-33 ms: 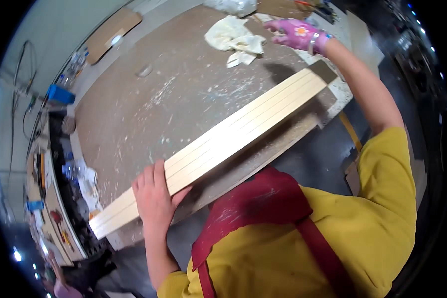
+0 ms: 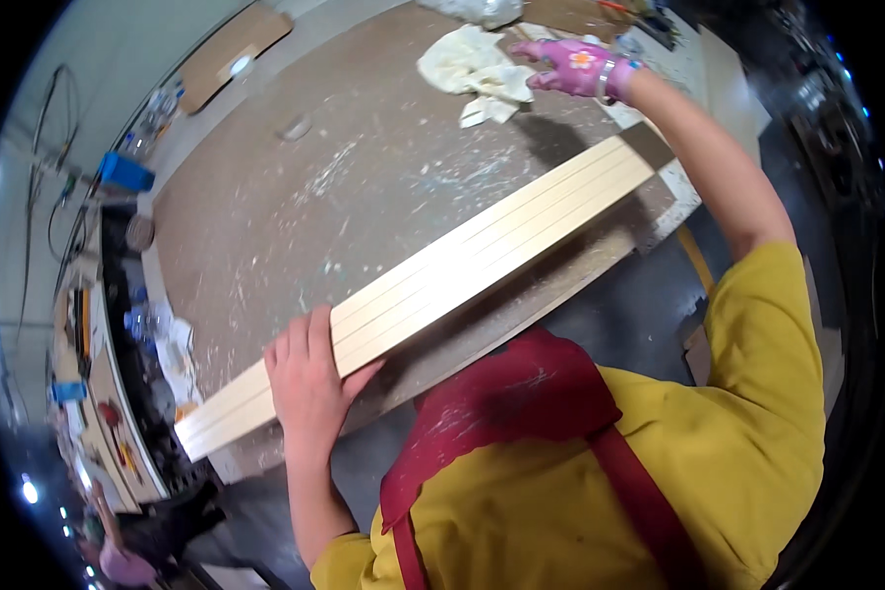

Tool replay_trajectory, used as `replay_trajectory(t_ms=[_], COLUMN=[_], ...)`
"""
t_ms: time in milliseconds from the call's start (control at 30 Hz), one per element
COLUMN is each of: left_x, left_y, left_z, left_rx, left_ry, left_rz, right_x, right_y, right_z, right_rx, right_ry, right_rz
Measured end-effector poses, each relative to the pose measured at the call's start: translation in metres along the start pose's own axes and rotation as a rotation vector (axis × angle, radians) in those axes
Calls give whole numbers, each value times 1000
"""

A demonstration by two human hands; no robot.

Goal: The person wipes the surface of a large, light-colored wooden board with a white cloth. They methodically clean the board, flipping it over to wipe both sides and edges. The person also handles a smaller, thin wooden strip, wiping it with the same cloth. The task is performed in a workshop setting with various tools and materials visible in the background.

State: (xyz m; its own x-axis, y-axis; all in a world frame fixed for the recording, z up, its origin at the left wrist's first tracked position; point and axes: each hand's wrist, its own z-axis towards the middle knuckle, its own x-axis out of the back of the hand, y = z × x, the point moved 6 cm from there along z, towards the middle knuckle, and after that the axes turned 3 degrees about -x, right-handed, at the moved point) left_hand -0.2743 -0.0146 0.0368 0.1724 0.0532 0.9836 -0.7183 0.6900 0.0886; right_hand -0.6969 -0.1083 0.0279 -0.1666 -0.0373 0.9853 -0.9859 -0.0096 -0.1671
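A long pale wooden board (image 2: 482, 246) with lengthwise grooves lies slantwise across the near part of the worktable. My bare left hand (image 2: 311, 379) is closed over it toward its left end, with the fingers across the top and the thumb at the near edge. Beyond the board's far right end, my right hand (image 2: 572, 69), in a pink glove with a flower on its back, hovers over the table. Its fingers are stretched out and apart, with nothing seen in them. Just left of it lies a crumpled cream cloth (image 2: 467, 64).
The brown worktable (image 2: 255, 216) is scuffed with white marks. A clear plastic bag (image 2: 477, 10) lies at its far edge, and tools (image 2: 649, 25) lie at the far right. A blue box (image 2: 127, 172) and plastic bottles (image 2: 162, 103) stand on the left. Another person (image 2: 127, 560) is at the lower left.
My right hand has moved slightly left and down, closer to the cream cloth. The board and my left hand keep their places relative to each other; the view has shifted a little.
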Motion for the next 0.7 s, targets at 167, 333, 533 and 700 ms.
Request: replay_trajectory(t_ms=[167, 333, 533, 700], left_x=[6, 8, 6, 5], left_y=[-9, -17, -27, -31], left_z=[-13, -11, -21, -19], left_rx=[77, 71, 68, 57], left_ry=[68, 66, 132, 114], left_rz=[-54, -124, -135, -155], right_x=[-64, -144, -170, -78], right_y=[8, 89, 96, 42], right_z=[113, 178, 213, 222], right_rx=[-5, -57, -26, -28], right_ry=[-48, -106, 28, 239], right_rz=[-52, 52, -153, 758])
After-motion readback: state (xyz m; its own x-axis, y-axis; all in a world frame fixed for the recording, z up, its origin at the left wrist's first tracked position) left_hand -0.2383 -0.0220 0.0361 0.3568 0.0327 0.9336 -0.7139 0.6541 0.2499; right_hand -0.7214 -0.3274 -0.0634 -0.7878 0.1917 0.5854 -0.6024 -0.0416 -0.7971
